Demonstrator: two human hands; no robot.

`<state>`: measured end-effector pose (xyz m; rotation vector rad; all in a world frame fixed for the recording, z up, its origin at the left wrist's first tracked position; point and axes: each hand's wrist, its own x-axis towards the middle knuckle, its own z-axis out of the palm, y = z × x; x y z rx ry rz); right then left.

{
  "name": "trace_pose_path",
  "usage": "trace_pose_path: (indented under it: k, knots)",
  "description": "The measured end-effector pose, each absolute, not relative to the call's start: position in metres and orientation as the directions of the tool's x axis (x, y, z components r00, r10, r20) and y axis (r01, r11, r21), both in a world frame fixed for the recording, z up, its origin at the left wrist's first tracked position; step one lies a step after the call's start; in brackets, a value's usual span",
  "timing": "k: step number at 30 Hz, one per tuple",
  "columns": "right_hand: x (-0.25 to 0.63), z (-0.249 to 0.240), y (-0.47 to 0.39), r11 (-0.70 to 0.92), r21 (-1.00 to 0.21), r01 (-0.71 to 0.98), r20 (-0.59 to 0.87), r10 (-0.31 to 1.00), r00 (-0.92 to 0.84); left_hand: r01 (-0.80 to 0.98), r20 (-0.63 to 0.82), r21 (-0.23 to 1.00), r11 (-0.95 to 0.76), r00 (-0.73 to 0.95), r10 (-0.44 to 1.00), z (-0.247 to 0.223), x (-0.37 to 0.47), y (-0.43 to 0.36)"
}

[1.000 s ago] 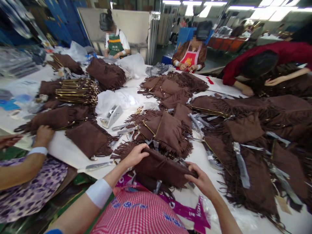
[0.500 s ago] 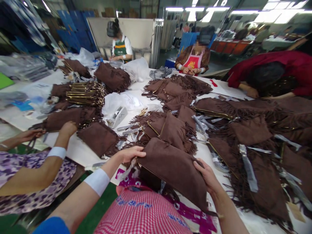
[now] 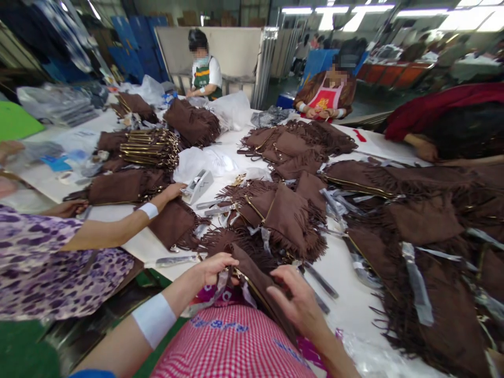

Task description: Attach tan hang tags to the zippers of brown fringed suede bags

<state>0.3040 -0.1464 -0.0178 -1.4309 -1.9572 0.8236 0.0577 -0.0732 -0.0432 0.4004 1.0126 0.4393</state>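
A brown suede-like bag point(image 3: 258, 273) with fringe and a gold zipper is tilted up close against my checked apron. At the zipper's end, my left hand point(image 3: 216, 269) pinches the bag's upper corner, where a metal clasp and a clear-wrapped strap hang. My right hand point(image 3: 297, 299) is on the bag's right side with fingers and thumb apart; whether it touches the bag I cannot tell. Just beyond lies a pile of fringed brown bags point(image 3: 285, 215). Wrapped straps point(image 3: 321, 281) lie on the white table to the right of the bag.
More brown bags point(image 3: 425, 273) cover the right side. At left, a co-worker's hand point(image 3: 175, 191) reaches to a white tape dispenser point(image 3: 199, 184), near a stack of gold-zippered bags point(image 3: 147, 149). Other people work across the table point(image 3: 232, 152).
The bag has turned from broad side up to edge-on, its fringe now showing. My right hand has let go of its far corner and moved left. The co-worker's hand has reached the dispenser.
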Motion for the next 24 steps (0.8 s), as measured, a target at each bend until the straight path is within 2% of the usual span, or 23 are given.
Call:
trace_pose_path:
  k: [2,3,5,7,9,13,18,21,24]
  knots:
    - [0.275,-0.005,-0.149,0.423,-0.572,0.702,0.161,0.898,-0.410,-0.214,-0.726,0.495,0.842,0.431,0.536,-0.042,0.067,-0.078]
    - [0.264,-0.001,-0.148,0.468,-0.484,0.739,0.187,0.881,-0.435,-0.240,-0.724,0.492,0.837,0.420,0.546,-0.041,0.071,-0.080]
    - [0.250,0.001,-0.145,0.494,-0.348,0.797,0.219,0.869,-0.443,-0.274,-0.709,0.501,0.821,0.413,0.571,-0.040,0.078,-0.082]
    - [0.247,0.000,-0.141,0.493,-0.298,0.818,0.220,0.869,-0.443,-0.294,-0.697,0.507,0.810,0.413,0.586,-0.040,0.082,-0.082]
    - [0.251,0.001,-0.136,0.493,-0.340,0.800,0.193,0.870,-0.454,-0.295,-0.696,0.505,0.811,0.416,0.585,-0.041,0.083,-0.081]
    - [0.266,0.004,-0.125,0.406,-0.550,0.730,0.132,0.905,-0.404,-0.257,-0.703,0.496,0.830,0.442,0.557,-0.039,0.082,-0.077]
    - [0.272,0.004,-0.121,0.333,-0.624,0.707,0.092,0.930,-0.356,-0.167,-0.676,0.506,0.846,0.532,0.510,-0.025,0.077,-0.073]
    - [0.261,0.010,-0.120,0.184,-0.763,0.619,0.025,0.966,-0.257,-0.181,-0.632,0.538,0.823,0.559,0.537,-0.018,0.077,-0.074]
    - [0.250,0.022,-0.116,-0.023,-0.920,0.391,-0.127,0.962,-0.242,-0.263,-0.632,0.539,0.800,0.501,0.591,-0.016,0.078,-0.075]
